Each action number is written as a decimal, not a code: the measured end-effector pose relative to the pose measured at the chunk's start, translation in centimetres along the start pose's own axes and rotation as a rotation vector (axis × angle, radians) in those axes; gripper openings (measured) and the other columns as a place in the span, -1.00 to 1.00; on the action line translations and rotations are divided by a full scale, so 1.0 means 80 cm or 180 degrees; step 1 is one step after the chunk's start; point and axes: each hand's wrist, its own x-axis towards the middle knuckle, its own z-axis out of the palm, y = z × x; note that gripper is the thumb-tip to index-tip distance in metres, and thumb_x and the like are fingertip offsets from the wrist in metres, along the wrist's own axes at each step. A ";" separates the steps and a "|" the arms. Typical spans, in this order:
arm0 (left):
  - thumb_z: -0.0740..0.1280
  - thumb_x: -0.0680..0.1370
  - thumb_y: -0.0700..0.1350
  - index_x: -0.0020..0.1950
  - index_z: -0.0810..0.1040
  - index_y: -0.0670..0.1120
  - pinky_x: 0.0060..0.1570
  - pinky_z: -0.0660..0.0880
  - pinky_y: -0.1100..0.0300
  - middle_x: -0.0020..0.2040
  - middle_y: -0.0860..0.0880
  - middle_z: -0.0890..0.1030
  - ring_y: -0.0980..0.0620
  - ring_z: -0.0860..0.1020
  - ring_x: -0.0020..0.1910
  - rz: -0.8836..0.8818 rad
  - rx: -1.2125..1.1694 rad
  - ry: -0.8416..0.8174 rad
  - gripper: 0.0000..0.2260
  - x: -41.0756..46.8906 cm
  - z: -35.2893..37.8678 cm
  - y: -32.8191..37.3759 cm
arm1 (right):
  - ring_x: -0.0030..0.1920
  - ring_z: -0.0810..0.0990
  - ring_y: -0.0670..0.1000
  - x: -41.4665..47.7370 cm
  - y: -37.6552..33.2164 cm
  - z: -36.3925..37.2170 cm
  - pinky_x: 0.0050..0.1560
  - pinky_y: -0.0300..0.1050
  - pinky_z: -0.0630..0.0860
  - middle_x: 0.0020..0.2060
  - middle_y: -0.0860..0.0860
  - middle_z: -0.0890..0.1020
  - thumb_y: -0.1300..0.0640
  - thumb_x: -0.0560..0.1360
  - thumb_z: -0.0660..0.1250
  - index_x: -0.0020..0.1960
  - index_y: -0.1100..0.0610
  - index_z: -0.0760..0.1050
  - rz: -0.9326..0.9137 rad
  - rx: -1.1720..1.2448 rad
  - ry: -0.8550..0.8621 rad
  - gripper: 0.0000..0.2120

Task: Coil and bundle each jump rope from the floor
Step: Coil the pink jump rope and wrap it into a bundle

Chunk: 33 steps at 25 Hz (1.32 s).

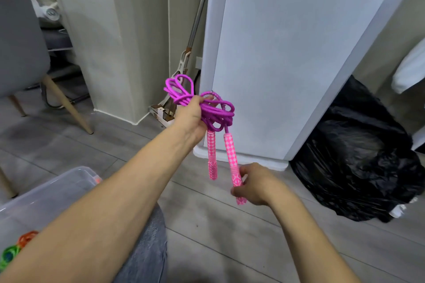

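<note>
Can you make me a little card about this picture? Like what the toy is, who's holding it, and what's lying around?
toy: purple jump rope, gathered in loose loops, up off the floor
holding the loops: left hand, fingers curled round the bunch
holding a handle: right hand, gripping the lower end of one pink handle
hanging free: second pink handle, dangling below the loops
tied up yet: no tie visible
nearby: clear plastic bin at lower left, black bag at right

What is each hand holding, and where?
Left hand grips the purple rope coil at its middle; right hand grips one pink handle near its end.
</note>
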 end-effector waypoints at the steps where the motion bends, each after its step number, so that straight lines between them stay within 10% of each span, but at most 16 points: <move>1: 0.21 0.63 -0.27 -0.03 0.48 -0.19 0.15 0.55 -0.18 0.09 -0.21 0.67 -0.12 0.61 -0.17 -0.0027 -0.0066 0.0038 -0.91 0.005 -0.004 0.006 | -0.17 0.65 0.00 0.002 0.007 0.004 -0.12 -0.13 0.57 -0.18 -0.03 0.68 0.09 0.39 0.50 0.05 0.03 0.63 0.0212 -0.0620 -0.0140 -0.76; 5: 0.21 0.62 -0.27 0.16 0.43 -0.18 0.17 0.54 -0.19 0.07 -0.20 0.67 -0.10 0.65 -0.15 -0.0126 -0.0270 0.0013 -0.87 0.008 -0.007 0.009 | 0.01 0.64 0.05 0.010 0.014 0.005 -0.09 -0.11 0.51 -0.08 -0.03 0.58 0.03 0.36 0.51 0.24 0.08 0.50 0.0515 -0.0922 0.0025 -0.52; 8: 0.22 0.61 -0.24 0.06 0.44 -0.17 -0.08 0.59 -0.07 -0.13 -0.16 0.60 -0.05 0.61 -0.27 -0.0299 -0.0187 -0.0095 -0.95 -0.001 0.003 -0.005 | 0.12 0.53 -0.12 0.008 -0.010 0.003 0.05 -0.16 0.44 0.15 -0.22 0.45 -0.13 0.30 0.58 0.40 -0.07 0.29 -0.0444 0.1326 0.0389 -0.23; 12: 0.35 0.58 -0.14 -0.25 0.45 -0.12 -0.24 0.55 0.09 -0.44 -0.09 0.52 -0.02 0.55 -0.47 -0.0382 0.0010 0.0007 -0.78 -0.010 0.009 -0.023 | -0.18 0.60 -0.14 0.014 -0.047 0.027 -0.07 -0.13 0.48 -0.22 -0.19 0.62 0.00 0.52 0.43 -0.01 -0.02 0.50 -0.1014 0.2554 0.0954 -0.87; 16: 0.36 0.54 -0.19 -0.26 0.45 -0.11 -0.44 0.53 0.16 -0.52 -0.01 0.49 0.01 0.52 -0.56 -0.0150 0.0087 0.0554 -0.81 0.021 -0.018 -0.012 | -0.38 0.65 0.01 0.013 -0.036 0.036 -0.21 -0.03 0.56 -0.31 -0.03 0.59 -0.14 0.59 0.26 -0.11 -0.06 0.39 -0.1064 0.1411 0.0845 -0.80; 22: 0.30 0.56 -0.09 0.08 0.54 -0.14 -0.41 0.57 0.13 -0.31 -0.03 0.61 -0.02 0.59 -0.48 0.0028 0.0193 0.1723 -0.83 0.124 -0.098 -0.008 | -0.16 0.45 0.14 -0.002 -0.013 0.030 -0.20 -0.02 0.38 -0.19 0.01 0.49 -0.09 0.61 0.23 -0.06 0.01 0.33 -0.1018 -0.0228 0.0711 -0.80; 29: 0.31 0.57 -0.25 -0.11 0.47 -0.16 -0.48 0.50 0.18 -0.46 -0.01 0.45 0.07 0.42 -0.61 0.0729 0.0537 0.1214 -0.93 0.081 -0.078 0.004 | -0.39 0.67 -0.04 -0.003 0.019 0.008 -0.37 -0.16 0.53 -0.27 -0.03 0.62 0.05 0.48 0.37 -0.06 -0.03 0.44 -0.0772 -0.0050 0.0265 -0.89; 33: 0.35 0.56 -0.20 -0.11 0.51 -0.16 -0.27 0.48 0.11 -0.38 -0.03 0.47 0.03 0.45 -0.44 0.0998 0.1527 0.0743 -0.93 0.080 -0.078 0.004 | -0.14 0.59 0.03 0.002 0.050 -0.021 -0.19 -0.11 0.48 -0.12 -0.03 0.58 -0.07 0.47 0.40 0.01 -0.03 0.48 -0.0199 -0.0729 0.0428 -0.81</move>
